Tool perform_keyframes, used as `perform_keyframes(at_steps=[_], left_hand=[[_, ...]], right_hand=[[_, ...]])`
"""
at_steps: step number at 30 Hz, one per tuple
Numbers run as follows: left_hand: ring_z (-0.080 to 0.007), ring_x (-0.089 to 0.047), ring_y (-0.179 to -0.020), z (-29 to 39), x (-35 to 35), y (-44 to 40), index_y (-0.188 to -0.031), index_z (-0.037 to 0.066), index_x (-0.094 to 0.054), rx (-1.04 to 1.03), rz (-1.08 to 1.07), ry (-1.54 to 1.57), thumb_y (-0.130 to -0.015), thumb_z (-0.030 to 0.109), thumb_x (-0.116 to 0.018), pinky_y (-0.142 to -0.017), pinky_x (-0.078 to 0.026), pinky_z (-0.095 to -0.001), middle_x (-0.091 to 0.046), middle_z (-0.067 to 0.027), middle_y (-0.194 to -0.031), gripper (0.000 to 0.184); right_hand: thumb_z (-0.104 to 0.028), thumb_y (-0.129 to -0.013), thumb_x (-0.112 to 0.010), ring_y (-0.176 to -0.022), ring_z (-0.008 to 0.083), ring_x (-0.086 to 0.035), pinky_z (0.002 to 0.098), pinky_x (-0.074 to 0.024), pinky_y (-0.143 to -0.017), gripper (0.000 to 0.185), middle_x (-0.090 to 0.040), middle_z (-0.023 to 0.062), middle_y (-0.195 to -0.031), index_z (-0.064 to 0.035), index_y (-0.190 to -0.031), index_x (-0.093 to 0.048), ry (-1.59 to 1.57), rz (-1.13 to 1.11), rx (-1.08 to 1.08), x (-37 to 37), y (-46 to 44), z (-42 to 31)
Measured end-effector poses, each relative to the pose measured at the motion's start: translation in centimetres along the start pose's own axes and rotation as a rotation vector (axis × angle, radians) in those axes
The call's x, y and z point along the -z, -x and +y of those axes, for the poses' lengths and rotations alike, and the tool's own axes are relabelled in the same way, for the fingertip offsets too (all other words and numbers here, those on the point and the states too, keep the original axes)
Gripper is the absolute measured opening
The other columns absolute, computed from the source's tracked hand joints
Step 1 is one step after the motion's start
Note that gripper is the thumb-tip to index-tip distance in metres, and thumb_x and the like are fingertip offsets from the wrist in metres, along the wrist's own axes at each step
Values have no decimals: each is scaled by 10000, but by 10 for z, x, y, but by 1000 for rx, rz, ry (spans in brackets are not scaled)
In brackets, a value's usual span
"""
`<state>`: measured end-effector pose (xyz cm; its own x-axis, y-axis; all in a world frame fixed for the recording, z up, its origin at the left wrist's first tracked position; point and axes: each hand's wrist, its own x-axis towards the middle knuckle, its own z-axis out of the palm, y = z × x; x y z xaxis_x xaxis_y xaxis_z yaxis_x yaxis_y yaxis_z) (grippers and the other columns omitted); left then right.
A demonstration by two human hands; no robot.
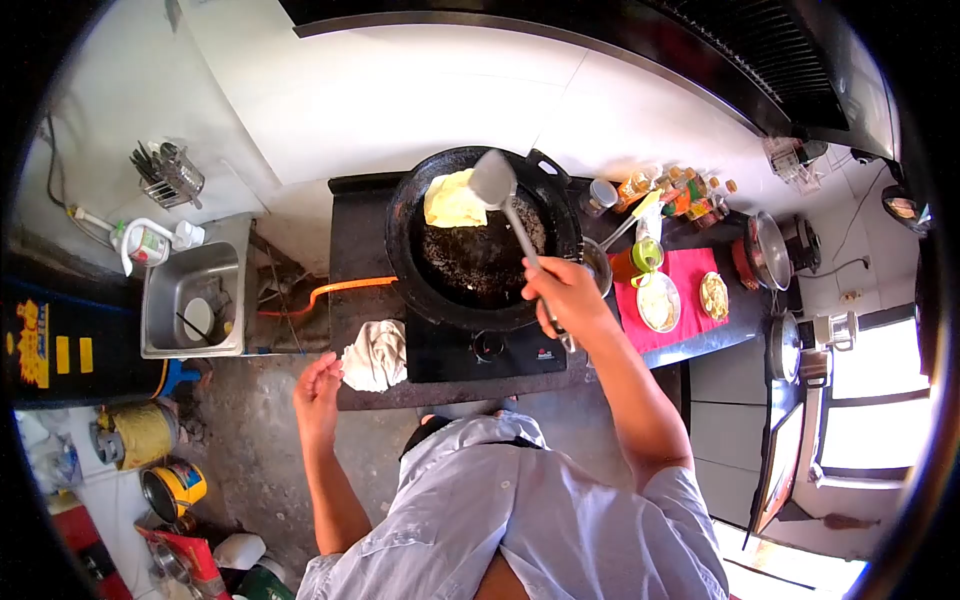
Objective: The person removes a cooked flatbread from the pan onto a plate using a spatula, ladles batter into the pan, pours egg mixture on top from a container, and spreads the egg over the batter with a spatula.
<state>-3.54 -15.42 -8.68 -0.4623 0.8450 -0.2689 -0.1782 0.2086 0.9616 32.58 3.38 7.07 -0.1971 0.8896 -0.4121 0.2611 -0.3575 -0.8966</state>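
Note:
My right hand (570, 298) is wrapped round the handle of a grey wok spatula (522, 232). The spatula's blade is over the wok, at the right edge of a yellow, flat piece of food (455, 200) that looks like a fried egg sheet. That food lies on the upper left wall of the black wok (405, 270), with dark, shiny oil and small bits in the bottom. My left hand (320, 385) hangs by the counter's front edge, its fingers curled together. A crumpled whitish cloth (376, 355) lies just right of it; no clear grip on it shows.
Under the wok is a black stove (450, 355) with an orange hose (340, 287). On the right, a red mat (690, 270) bears a white bowl (658, 302) and a plate of food (713, 296). Several bottles (690, 190) stand behind. A steel sink (236, 310) is at left.

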Motion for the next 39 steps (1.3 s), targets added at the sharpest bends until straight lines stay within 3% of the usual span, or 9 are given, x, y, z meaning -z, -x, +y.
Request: perform_keyframes(at_steps=[6,10,14,15,20,23,31,36,39], left_hand=[[-157,-690,-979,-18,24,-8,-1270,-1,-686,-45,-51,-13,-1016,129,-679,-878,-545,-302,-741,-80,-1108,286],[-151,-682,-969,-14,26,-6,-1261,-10,-685,-8,-56,-5,-1013,116,-670,-873,-540,-293,-740,-79,-1103,278],[-131,-661,-930,-14,24,-4,-1258,-11,-685,19,-52,-29,-1009,89,-645,-877,-526,-276,-740,-71,-1084,271],[-129,-663,-927,-17,26,-3,-1258,-9,-685,21,-50,-40,-1009,95,-650,-875,-527,-275,-742,-70,-1084,273],[-145,-680,-967,-16,32,11,-1261,-11,-681,91,-37,-14,-1012,113,-651,-902,-536,-286,-742,-85,-1103,279],[-157,-685,-997,-14,41,17,-1270,-14,-675,97,-31,-21,-1016,112,-646,-925,-539,-297,-738,-96,-1107,285],[-138,-683,-975,-15,38,17,-1264,-1,-684,119,-31,-91,-1002,121,-674,-880,-539,-286,-738,-64,-1088,289],[-113,-676,-900,-42,25,20,-1236,14,-704,165,-6,-143,-991,152,-708,-788,-522,-256,-745,-35,-1055,281],[-130,-694,-858,-75,11,28,-1235,59,-711,235,-2,-162,-980,145,-708,-755,-537,-265,-758,-40,-1044,269]], right_hand=[[-257,-1055,-596,-511,106,-541,262,-403,-380,325,-692,142,-939,4,-1243,-641,-404,-178,-359,71,28,12],[-320,-1054,-601,-506,118,-564,276,-448,-413,380,-740,189,-986,3,-1251,-627,-178,-220,-508,82,19,-1],[-322,-1071,-577,-473,182,-608,330,-476,-414,373,-725,199,-845,25,-1197,-623,108,-168,-484,64,-18,-10],[-324,-1075,-570,-491,176,-612,331,-472,-418,365,-728,149,-841,1,-1226,-636,140,-159,-492,60,-35,-1],[-314,-1083,-546,-531,116,-535,295,-439,-429,348,-633,63,-783,4,-1198,-632,128,-93,-273,19,-90,28],[-304,-1084,-537,-468,127,-540,306,-419,-374,366,-628,77,-752,29,-1202,-634,74,-20,-174,3,-83,36],[-348,-1099,-539,-464,95,-505,267,-381,-376,418,-618,51,-780,9,-1301,-620,-217,-6,-81,23,10,30],[-346,-1104,-538,-444,91,-493,249,-363,-389,426,-629,47,-772,-8,-1346,-629,-283,92,-39,89,110,45],[-336,-1103,-546,-451,86,-505,248,-378,-391,426,-637,46,-752,11,-1330,-642,-288,273,-54,137,167,73]])
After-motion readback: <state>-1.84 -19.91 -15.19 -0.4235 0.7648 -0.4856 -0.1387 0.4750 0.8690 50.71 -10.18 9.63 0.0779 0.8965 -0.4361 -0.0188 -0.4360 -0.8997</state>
